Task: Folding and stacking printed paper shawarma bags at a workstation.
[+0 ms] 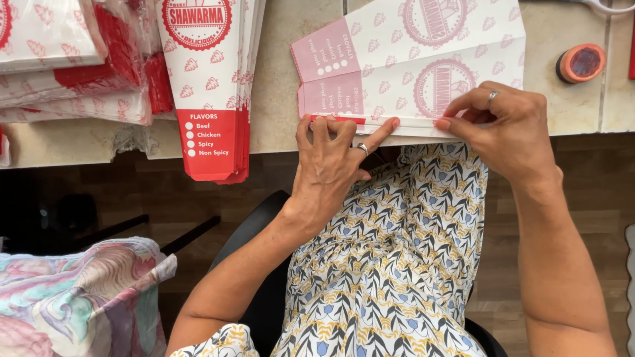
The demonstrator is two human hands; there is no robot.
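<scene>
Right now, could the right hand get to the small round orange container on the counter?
Probably yes. The right hand rests on the paper sleeves, and the round orange container sits just beyond it on bare counter, with nothing between them.

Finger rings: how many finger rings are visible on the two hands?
2. One silver finger ring is on the left hand; the other silver ring is on the right hand. Bent fingers may hide more.
</scene>
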